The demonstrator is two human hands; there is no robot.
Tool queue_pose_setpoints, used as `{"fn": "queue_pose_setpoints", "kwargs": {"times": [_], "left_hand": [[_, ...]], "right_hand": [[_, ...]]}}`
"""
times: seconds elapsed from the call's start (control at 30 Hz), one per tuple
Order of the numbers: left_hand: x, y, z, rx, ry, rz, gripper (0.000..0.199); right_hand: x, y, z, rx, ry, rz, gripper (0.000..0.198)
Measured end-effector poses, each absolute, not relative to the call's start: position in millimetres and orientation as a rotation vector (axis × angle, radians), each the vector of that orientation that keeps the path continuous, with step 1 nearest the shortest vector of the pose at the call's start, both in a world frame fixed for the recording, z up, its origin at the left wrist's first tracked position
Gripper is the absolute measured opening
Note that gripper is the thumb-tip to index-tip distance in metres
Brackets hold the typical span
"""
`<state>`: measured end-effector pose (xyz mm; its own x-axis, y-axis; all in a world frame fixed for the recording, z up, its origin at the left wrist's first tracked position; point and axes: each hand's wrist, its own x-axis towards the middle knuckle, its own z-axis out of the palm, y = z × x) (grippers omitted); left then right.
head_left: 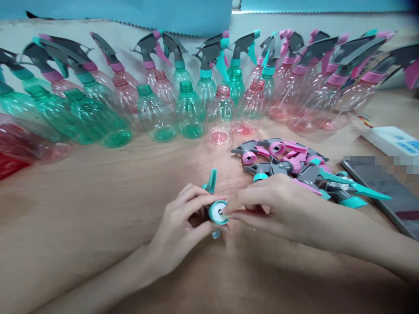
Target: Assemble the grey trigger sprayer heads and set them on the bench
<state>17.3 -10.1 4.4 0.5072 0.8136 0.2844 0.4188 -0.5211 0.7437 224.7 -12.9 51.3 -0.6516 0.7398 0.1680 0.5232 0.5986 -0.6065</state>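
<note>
My left hand (175,220) is closed around a teal-and-grey trigger spray head (212,179). The collar's open underside is turned up toward me, showing a white disc (216,214) with a dark hole in its middle. At the right rim of that collar, my right hand (273,205) has its thumb and finger pinched together; whatever is between them is too small or hidden to name. Beyond my right hand lies a pile of loose spray heads (296,163) in grey with pink or teal parts.
Along the back stand green uncapped bottles (190,111) and pink uncapped bottles (220,115), among several bottles with spray heads fitted (327,93). A phone (376,187) and a white device (397,139) lie at the right. A red object (13,163) sits at the left edge.
</note>
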Motion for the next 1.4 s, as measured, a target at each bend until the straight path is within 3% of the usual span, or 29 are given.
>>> {"fn": "queue_pose_setpoints", "kwargs": {"times": [0.53,0.67,1.4], "left_hand": [[17.0,-11.9,1.5,2.214,0.949,0.834,0.026],[15.9,-11.9,0.2,2.21,0.954,0.808,0.031],[17.0,-12.3,1.4,2.304,0.911,0.915,0.016]], "right_hand": [[227.5,-23.8,48.7,-1.044,-2.682,0.33,0.02],[225.6,-23.5,49.1,-1.05,-2.699,0.336,0.016],[211.7,-26.3,32.8,-1.135,-2.388,0.37,0.012]]}}
